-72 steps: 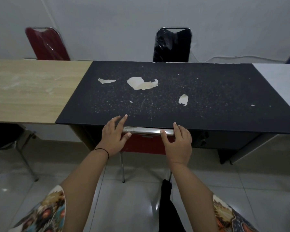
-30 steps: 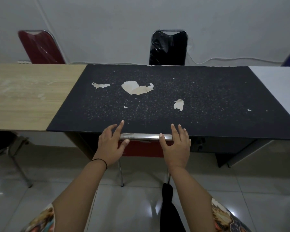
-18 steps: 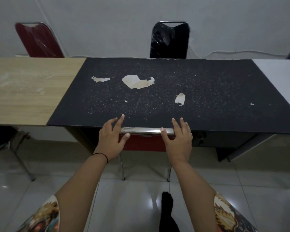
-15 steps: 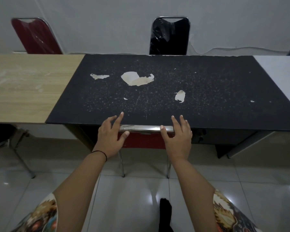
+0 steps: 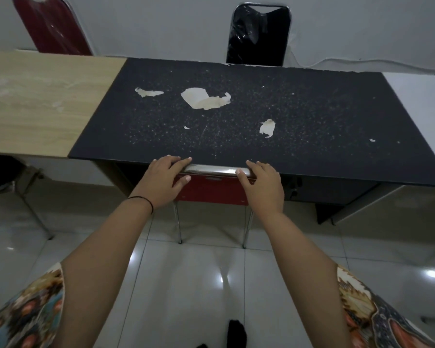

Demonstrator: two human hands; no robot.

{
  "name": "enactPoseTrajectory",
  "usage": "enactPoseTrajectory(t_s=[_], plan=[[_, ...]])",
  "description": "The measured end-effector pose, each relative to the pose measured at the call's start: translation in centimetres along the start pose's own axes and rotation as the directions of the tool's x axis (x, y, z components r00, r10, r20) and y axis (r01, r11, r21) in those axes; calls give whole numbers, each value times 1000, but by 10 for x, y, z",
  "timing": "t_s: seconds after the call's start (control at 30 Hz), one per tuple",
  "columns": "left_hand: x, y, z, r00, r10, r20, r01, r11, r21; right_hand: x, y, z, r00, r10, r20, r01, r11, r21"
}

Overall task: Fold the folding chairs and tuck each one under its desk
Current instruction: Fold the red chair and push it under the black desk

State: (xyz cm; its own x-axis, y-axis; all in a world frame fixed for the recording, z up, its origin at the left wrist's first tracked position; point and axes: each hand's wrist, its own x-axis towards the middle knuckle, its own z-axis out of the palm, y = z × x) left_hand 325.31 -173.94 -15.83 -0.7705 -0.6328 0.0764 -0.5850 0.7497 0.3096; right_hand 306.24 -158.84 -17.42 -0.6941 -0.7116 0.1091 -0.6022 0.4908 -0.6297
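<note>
A red folding chair (image 5: pixel 212 190) stands folded under the front edge of the black desk (image 5: pixel 299 116). Only its chrome top bar, part of its red back and two chrome legs show; the rest is hidden under the desk. My left hand (image 5: pixel 165 180) grips the left end of the chrome bar, fingers curled over it and touching the desk edge. My right hand (image 5: pixel 263 184) grips the right end the same way.
A wooden desk (image 5: pixel 35 101) adjoins on the left, a white desk (image 5: pixel 422 96) on the right. Another chair's dark seat and chrome leg (image 5: pixel 23 194) sit under the wooden desk. A red chair back (image 5: pixel 50 26) and a black chair back (image 5: pixel 259 36) stand behind the desks by the wall.
The chair's top bar has slid further in against the desk edge. My fingers have curled down over the bar, where before they were more spread. The view has shifted slightly.
</note>
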Motion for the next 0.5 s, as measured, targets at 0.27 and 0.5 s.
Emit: enactPoseTrajectory(t_s=[0.27, 0.5], plan=[[-19, 48, -29, 995, 104, -12, -103, 994, 28, -19, -16, -40, 988, -155, 20, 157, 984, -82], [-16, 88, -39, 977, 209, 33, -208, 977, -41, -38, -13, -91, 995, -21, 102, 29, 997, -75]])
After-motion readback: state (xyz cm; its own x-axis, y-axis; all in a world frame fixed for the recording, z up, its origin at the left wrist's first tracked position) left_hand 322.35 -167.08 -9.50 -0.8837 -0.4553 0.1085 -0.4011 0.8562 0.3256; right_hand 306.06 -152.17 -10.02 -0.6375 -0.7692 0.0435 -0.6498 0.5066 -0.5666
